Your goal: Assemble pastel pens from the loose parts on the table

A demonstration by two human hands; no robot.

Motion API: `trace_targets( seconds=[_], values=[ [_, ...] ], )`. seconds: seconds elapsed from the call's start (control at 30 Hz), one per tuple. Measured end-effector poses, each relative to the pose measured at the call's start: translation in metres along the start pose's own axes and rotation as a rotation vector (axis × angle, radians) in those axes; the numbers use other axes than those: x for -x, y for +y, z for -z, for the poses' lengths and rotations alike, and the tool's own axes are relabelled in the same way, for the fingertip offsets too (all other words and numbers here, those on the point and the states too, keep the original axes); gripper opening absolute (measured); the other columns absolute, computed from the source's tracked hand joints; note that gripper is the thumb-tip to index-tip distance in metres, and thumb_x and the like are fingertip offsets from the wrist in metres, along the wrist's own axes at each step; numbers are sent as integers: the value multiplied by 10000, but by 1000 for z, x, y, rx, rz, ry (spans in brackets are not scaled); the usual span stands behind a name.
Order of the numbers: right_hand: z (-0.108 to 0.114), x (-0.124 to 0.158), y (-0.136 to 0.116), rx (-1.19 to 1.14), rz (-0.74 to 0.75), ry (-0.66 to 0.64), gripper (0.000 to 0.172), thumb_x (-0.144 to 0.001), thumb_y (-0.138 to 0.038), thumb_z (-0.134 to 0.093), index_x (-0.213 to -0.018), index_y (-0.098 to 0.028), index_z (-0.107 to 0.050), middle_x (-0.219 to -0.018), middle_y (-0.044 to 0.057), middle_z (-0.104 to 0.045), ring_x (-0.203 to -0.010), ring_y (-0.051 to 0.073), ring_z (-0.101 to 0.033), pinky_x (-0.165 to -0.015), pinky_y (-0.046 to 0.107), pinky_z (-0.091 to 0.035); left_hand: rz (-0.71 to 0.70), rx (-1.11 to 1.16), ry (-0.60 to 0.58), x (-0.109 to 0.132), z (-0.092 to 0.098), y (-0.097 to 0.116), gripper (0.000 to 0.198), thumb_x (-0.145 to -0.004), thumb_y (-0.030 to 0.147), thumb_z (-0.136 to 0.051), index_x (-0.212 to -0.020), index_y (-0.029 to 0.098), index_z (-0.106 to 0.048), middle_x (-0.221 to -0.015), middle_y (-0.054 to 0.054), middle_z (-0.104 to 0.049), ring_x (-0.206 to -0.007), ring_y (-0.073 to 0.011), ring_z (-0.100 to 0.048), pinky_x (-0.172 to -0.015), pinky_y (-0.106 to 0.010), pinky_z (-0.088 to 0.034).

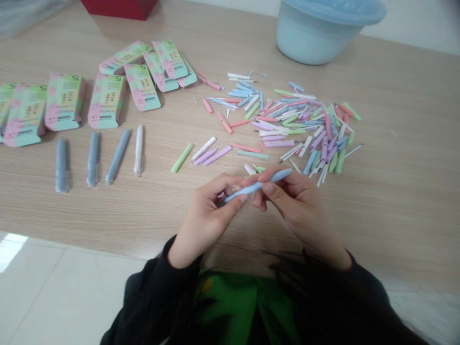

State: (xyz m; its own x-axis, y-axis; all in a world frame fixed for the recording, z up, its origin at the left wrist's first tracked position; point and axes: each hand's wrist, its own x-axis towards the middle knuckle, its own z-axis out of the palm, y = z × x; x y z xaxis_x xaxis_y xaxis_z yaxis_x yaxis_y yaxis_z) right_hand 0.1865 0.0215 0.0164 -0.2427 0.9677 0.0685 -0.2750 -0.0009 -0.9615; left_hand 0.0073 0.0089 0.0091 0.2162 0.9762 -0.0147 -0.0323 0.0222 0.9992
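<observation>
Both of my hands hold one light blue pen (257, 184) just above the near part of the wooden table (395, 201). My left hand (210, 211) is closed round its lower end, with something pink showing under the fingers. My right hand (294, 201) pinches the pen's upper half between thumb and fingers. Right behind my hands lies a spread heap of pastel pen parts (298, 129) in pink, blue, green, purple and white.
Three blue pens and one white pen (138, 149) lie in a row at the left. Several pastel cardboard boxes (108, 100) sit behind them. A light blue plastic basin (319, 28) stands at the back right, a red box (120, 8) at the back.
</observation>
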Motion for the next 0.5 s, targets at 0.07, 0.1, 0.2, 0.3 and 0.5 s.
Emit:
trace_targets(
  seconds=[0.07,0.1,0.2,0.3,0.5],
  values=[
    [-2,0,-1,-51,1,14,41,-942,-217,-707,-926,-239,-738,-799,-14,-754,-623,106,-656,-600,239,-543,96,98,-26,0,-1,1,241,-889,357,-757,-1004,181,-638,-794,7,-634,-600,-111,-505,-533,-228,-424],
    [-2,1,-1,-70,0,19,41,-942,-214,-708,-921,-236,-735,-820,-12,-762,-615,99,-655,-606,237,-549,146,147,-66,0,-1,1,283,-894,408,-744,-1012,183,-617,-778,11,-624,-567,-106,-490,-489,-219,-413],
    [1,2,-1,-94,22,43,36,-937,-217,-716,-916,-236,-737,-856,-9,-772,-592,91,-648,-606,241,-556,249,247,-170,-1,2,1,420,-942,582,-602,-1025,171,-624,-738,-3,-616,-556,-129,-545,-449,-221,-450],
    [5,3,-2,-69,70,85,33,-938,-221,-718,-932,-244,-741,-876,-7,-779,-610,101,-663,-619,256,-567,339,296,-225,-3,5,0,522,-983,643,-459,-912,157,-634,-686,-10,-621,-449,-98,-500,-375,-196,-360],
    [6,4,-5,-76,116,63,62,-951,-207,-703,-949,-253,-745,-945,4,-801,-642,104,-684,-648,259,-576,230,309,-89,-1,2,1,328,-934,373,-704,-738,167,-540,-547,80,-426,-452,-39,-310,-421,-157,-235]
  ],
)
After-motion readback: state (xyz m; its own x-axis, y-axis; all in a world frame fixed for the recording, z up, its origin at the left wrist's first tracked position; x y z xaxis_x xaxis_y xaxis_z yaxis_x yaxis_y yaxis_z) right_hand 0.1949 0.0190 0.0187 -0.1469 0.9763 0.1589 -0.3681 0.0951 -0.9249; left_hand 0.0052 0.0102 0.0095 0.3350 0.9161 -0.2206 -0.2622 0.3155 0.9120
